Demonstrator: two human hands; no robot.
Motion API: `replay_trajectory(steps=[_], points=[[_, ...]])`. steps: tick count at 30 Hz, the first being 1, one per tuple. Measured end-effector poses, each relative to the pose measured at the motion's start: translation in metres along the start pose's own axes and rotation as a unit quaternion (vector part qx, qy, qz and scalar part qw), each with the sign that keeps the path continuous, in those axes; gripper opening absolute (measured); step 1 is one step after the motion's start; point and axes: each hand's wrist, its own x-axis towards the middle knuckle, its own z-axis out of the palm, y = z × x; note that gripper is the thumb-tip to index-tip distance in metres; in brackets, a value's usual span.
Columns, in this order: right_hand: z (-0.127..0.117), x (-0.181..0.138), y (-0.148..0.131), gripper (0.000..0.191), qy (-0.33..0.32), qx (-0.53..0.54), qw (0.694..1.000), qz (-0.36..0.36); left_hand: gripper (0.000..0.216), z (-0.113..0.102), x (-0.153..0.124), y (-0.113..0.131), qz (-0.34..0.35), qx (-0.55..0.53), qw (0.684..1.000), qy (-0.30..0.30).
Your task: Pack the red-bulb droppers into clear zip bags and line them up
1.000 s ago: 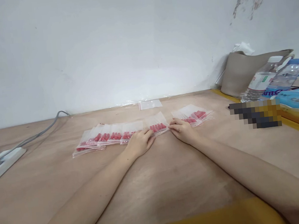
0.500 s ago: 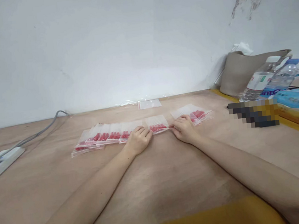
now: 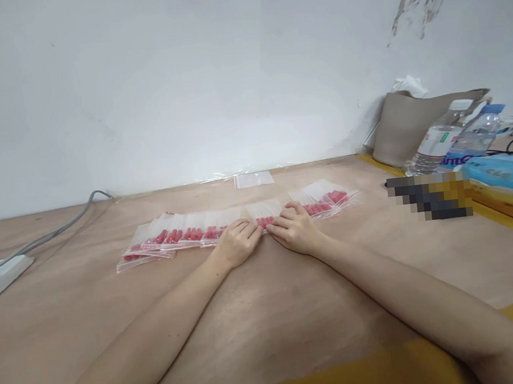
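While both hands are resting on the table, this is how things are lying:

Left hand: the left hand (image 3: 237, 243) is lying palm down at the near edge of the row (image 3: 182, 233), its fingers together and pressing on the bag (image 3: 265, 213) from the left.

Right hand: the right hand (image 3: 294, 232) is lying palm down just beside the left one, fingers together, their tips pressing on the same bag from the right. It is not gripping anything that I can see.

Bag: a small clear zip bag with red pieces inside is lying flat on the table (image 3: 269, 313), between the row and the pile (image 3: 325, 198), mostly under the fingertips.

Change: half a second ago the right hand was sitting further right, by the pile, with the bag showing whole between the hands. Now it is sitting closer in, the two hands are nearly touching, and the bag is closing up against the row's right end.

Row: overlapped bags of red pieces are running leftward from the left hand.

Pile: a few more such bags are lying just to the right of the right hand.

Spare: an empty bag (image 3: 254, 179) is lying by the wall.

Far right: a grey pouch (image 3: 408, 127) and two bottles (image 3: 455, 137) are standing well apart from the hands.

Far left: a power strip (image 3: 0, 281) with its cable (image 3: 58, 228) is lying at the edge.
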Motion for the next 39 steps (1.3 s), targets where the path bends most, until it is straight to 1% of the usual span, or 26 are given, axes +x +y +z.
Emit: replay_trajectory(steps=[10, 17, 23, 31, 39], points=[[-0.001, 0.001, 0.000, 0.019, 0.021, -0.002, 1.000, -0.003, 0.020, -0.001, -0.001, -0.001, 0.012, -0.002, 1.000, -0.006], [0.002, 0.002, -0.003, 0.025, 0.024, -0.037, 0.999, -0.032, 0.022, -0.002, 0.005, 0.001, 0.023, -0.010, 1.000, -0.017], [0.000, 0.004, -0.004, 0.026, 0.026, -0.036, 0.999, -0.030, 0.022, -0.002, 0.006, 0.002, 0.023, -0.020, 0.999, -0.021], [-0.003, 0.001, 0.000, 0.025, -0.005, -0.055, 0.998, -0.025, 0.023, -0.002, 0.005, 0.003, -0.004, -0.042, 0.999, -0.010], [-0.014, -0.014, 0.018, 0.025, -0.041, -0.066, 0.997, -0.019, 0.020, -0.004, -0.001, 0.003, -0.035, -0.070, 0.997, -0.003]])
